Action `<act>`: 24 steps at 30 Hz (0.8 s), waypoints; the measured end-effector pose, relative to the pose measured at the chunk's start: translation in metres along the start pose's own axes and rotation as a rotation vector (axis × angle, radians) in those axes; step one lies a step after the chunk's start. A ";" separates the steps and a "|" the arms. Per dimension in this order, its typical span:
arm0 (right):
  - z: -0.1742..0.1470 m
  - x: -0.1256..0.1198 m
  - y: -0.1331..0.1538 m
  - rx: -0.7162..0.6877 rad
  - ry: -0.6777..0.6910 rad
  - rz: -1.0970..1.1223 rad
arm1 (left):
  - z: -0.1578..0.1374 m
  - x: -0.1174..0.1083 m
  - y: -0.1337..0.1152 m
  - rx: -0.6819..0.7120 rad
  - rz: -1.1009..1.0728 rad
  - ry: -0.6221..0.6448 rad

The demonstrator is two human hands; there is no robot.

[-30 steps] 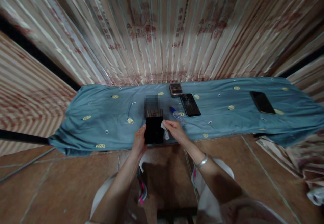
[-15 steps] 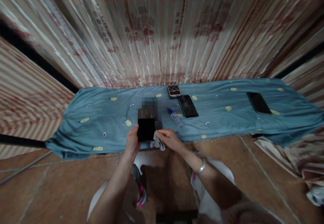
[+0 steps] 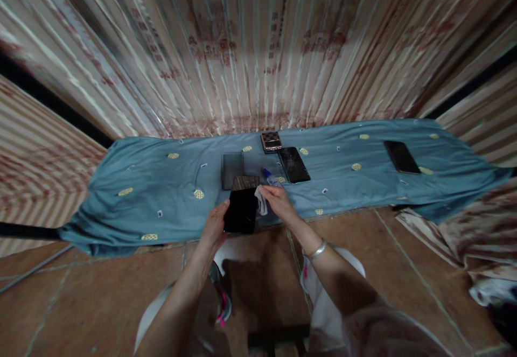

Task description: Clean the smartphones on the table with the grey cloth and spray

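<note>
My left hand (image 3: 215, 222) is closed on the left edge of a phone (image 3: 241, 214) with a black, glossy screen, held tilted over the front of the cloth-covered surface. Between the fingertips of my right hand (image 3: 277, 200) is a small grey cloth (image 3: 262, 201), which meets the phone's upper right edge. Just beyond the right fingers lies a small bottle with a blue cap (image 3: 267, 175), its body partly hidden by the hand. Behind the held phone, a dark flat rectangular thing (image 3: 232, 171) lies on the fabric, partly blurred.
Blue patterned fabric (image 3: 173, 184) covers the low surface. On it rest a phone with a cracked-looking screen (image 3: 294, 164), a checkered case (image 3: 271, 141), and another dark phone (image 3: 402, 156) at far right. A striped curtain (image 3: 242, 77) hangs behind, with dark poles (image 3: 52, 98) at the sides.
The phone in my left hand has shifted right and tilted, with the cloth rising along its right edge. My right hand moved up, covering part of the bottle. The view shifted slightly.
</note>
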State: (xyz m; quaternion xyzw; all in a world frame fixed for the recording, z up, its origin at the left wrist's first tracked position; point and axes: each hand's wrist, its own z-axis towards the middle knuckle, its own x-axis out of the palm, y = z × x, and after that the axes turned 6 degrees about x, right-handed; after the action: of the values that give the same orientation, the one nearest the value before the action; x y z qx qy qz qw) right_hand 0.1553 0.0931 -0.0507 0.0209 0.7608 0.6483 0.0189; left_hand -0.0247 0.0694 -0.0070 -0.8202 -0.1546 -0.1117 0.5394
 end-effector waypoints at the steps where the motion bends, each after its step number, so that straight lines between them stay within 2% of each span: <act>1: 0.002 -0.001 -0.001 0.007 -0.033 0.029 | -0.001 0.000 0.000 -0.010 0.001 0.012; 6: 0.011 -0.004 -0.001 0.049 -0.129 0.163 | -0.004 -0.001 0.001 -0.032 0.019 0.069; 10: 0.009 -0.002 -0.002 0.062 -0.133 0.141 | -0.003 -0.003 0.001 -0.041 0.004 0.064; 15: -0.005 0.006 -0.001 0.027 -0.020 -0.004 | 0.001 -0.004 0.001 0.012 -0.010 0.039; 21: -0.020 0.017 0.007 -0.048 0.130 -0.163 | 0.007 -0.004 -0.001 0.119 -0.045 -0.086; 24: -0.026 0.021 0.010 -0.058 0.177 -0.211 | 0.010 -0.005 -0.001 0.155 -0.073 -0.103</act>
State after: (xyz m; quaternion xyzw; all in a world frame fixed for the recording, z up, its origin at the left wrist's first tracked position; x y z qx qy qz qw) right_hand 0.1327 0.0700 -0.0368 -0.1170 0.7383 0.6639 0.0201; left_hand -0.0293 0.0786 -0.0113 -0.7745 -0.2200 -0.0768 0.5881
